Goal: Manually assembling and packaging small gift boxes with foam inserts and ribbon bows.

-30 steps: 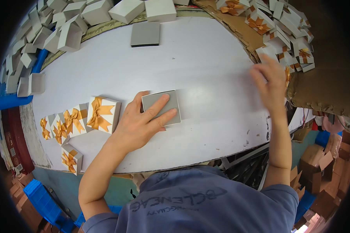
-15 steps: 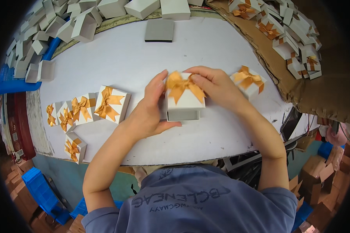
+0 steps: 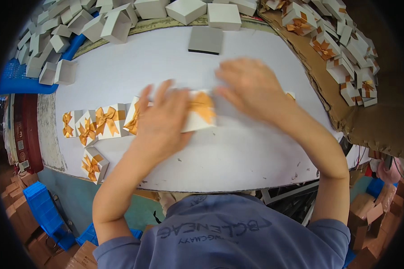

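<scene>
My left hand (image 3: 164, 114), blurred by motion, lies over a white gift box (image 3: 199, 122) with a gold ribbon bow, its fingers curled across the box's left part. That box is now over the left-middle of the white tabletop (image 3: 220, 166). To its right, my right hand (image 3: 249, 85) is held above the table, smeared, thumb and fingers apart and nothing seen in them. Several bowed boxes (image 3: 108, 120) stand in a row left of my left hand, the nearest partly hidden by it. A lone bowed box (image 3: 94, 165) sits nearer the front edge. Another box (image 3: 291, 95) shows slightly behind my right forearm.
A grey square box piece (image 3: 205, 40) lies at the table's back. Plain white boxes (image 3: 116, 28) heap along the far left, by a blue crate (image 3: 27, 86). At the far right, bowed boxes (image 3: 336, 51) fill a brown carton (image 3: 296, 49). Blue bins (image 3: 47, 213) stand below left.
My left hand has carried the bowed box leftward, toward the row. My right hand has let go of it and lifted away. The whole view has shifted slightly.
</scene>
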A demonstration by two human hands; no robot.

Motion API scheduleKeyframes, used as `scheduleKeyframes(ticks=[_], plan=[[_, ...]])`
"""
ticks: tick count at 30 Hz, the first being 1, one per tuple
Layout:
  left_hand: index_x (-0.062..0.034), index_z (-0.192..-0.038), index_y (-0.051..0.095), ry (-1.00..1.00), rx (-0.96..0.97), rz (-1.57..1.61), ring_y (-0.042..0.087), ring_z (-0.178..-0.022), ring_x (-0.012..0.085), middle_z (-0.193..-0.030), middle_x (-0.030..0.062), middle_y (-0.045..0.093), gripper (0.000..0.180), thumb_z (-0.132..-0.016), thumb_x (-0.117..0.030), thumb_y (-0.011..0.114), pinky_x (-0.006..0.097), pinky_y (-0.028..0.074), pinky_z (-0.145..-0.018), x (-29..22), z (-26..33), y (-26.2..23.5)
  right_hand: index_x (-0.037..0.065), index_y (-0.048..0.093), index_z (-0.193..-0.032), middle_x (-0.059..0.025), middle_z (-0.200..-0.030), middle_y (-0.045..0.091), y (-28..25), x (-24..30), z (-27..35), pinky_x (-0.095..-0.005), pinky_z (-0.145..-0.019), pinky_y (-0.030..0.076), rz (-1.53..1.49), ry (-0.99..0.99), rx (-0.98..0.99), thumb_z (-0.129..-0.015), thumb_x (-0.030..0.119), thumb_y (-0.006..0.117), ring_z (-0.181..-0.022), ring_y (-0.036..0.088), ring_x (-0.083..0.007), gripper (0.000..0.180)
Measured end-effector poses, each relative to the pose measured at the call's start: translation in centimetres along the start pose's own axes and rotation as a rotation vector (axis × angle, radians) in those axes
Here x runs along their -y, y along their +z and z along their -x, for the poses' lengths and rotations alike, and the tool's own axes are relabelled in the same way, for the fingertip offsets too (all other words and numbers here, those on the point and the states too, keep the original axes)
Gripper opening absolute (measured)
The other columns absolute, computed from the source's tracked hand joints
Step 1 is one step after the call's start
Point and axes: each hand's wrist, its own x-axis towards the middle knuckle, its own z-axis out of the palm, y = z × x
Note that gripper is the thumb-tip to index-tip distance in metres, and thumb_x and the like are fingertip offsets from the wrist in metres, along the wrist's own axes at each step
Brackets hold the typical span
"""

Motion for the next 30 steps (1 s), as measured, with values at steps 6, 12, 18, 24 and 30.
scheduleKeyframes(ticks=[6, 12, 18, 24, 30], plan=[[-0.0008, -0.117, 0.048, -0.218, 0.128, -0.121, 0.035, -0.126, 0.0338, -0.127, 0.0166, 0.046, 0.074, -0.059, -0.035, 0.080, 0.051, 0.024, -0.101, 5.5, 1.1, -3.1, 0.002, 0.059, -0.088, -0.0083, -0.090, 0.060, 2.8, -4.7, -6.2, -0.0384, -0.077, 0.043, 0.178, -0.055, -0.599, -0.078, 0.026, 0.065, -0.089, 0.057, -0.0257, 0.027], [0.0030, -0.121, 0.045, -0.320, -0.387, -0.347, 0.036, -0.124, 0.0351, -0.135, 0.0185, 0.038, 0.079, -0.065, -0.042, 0.077, 0.050, 0.029, -0.098, 15.9, -6.9, -0.4, 0.007, 0.061, -0.077, -0.0071, -0.077, 0.059, 2.9, 0.7, -3.1, -0.0339, -0.064, 0.043, 0.299, -0.210, -0.338, -0.068, 0.019, 0.066, -0.076, 0.059, -0.0214, 0.016], [0.0033, -0.116, 0.045, 0.090, -0.325, 0.249, 0.047, -0.108, 0.0356, -0.117, 0.0195, 0.048, 0.070, -0.063, -0.026, 0.079, 0.042, 0.041, -0.090, 8.0, -5.4, 1.1, 0.004, 0.062, -0.079, -0.0034, -0.082, 0.058, -0.4, 0.1, 1.3, -0.0328, -0.058, 0.040, 0.106, -0.231, -0.873, -0.065, 0.009, 0.064, -0.072, 0.054, -0.0183, 0.015], [0.0013, -0.126, 0.042, 0.003, -0.193, 0.901, 0.051, -0.104, 0.0361, -0.120, 0.0202, 0.050, 0.083, -0.058, -0.023, 0.083, 0.041, 0.043, -0.089, -0.4, -1.7, 3.4, 0.004, 0.064, -0.090, -0.0029, -0.088, 0.058, 2.2, 3.1, 3.2, -0.0350, -0.064, 0.043, -0.022, -0.433, -0.371, -0.062, 0.012, 0.064, -0.075, 0.055, -0.0181, 0.029], [-0.0107, -0.122, 0.053, 0.495, -0.272, 0.241, 0.048, -0.107, 0.0355, -0.134, 0.0101, 0.045, 0.066, -0.063, -0.029, 0.077, 0.043, 0.044, -0.086, 2.0, 0.8, 3.0, 0.006, 0.052, -0.120, -0.0125, -0.109, 0.056, -2.2, -1.5, 9.1, -0.0388, -0.089, 0.040, -0.006, -0.001, -0.265, -0.058, 0.026, 0.078, -0.100, 0.052, -0.0336, 0.070]])
